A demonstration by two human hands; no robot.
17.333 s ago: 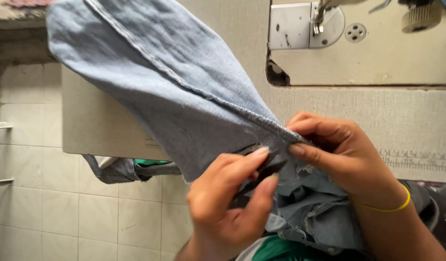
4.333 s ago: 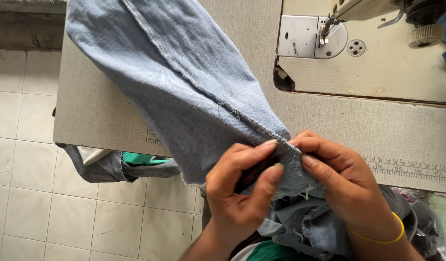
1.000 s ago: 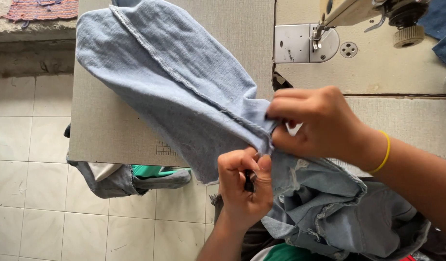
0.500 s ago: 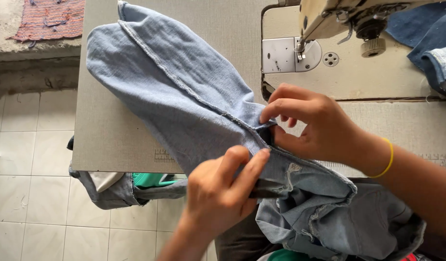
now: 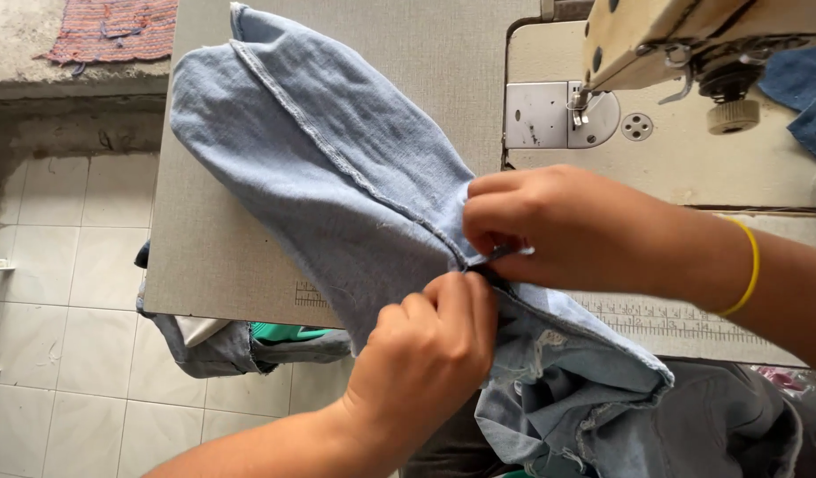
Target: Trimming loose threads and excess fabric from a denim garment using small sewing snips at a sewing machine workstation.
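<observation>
Pinching the seam of the light-blue denim trouser leg (image 5: 337,177), we now have our left hand (image 5: 426,354) closed in a fist on the fabric, where half a second ago its fingers lay flatter. Our right hand (image 5: 550,226) grips the same fold from above, so the edge looks held taut. We count one denim leg on the bench (image 5: 213,265), one sewing machine (image 5: 691,44), two hands, one yellow wristband (image 5: 751,265).

Both hands, left hand (image 5: 426,354) and right hand (image 5: 567,226), pinch the denim garment (image 5: 337,177) seam.
</observation>
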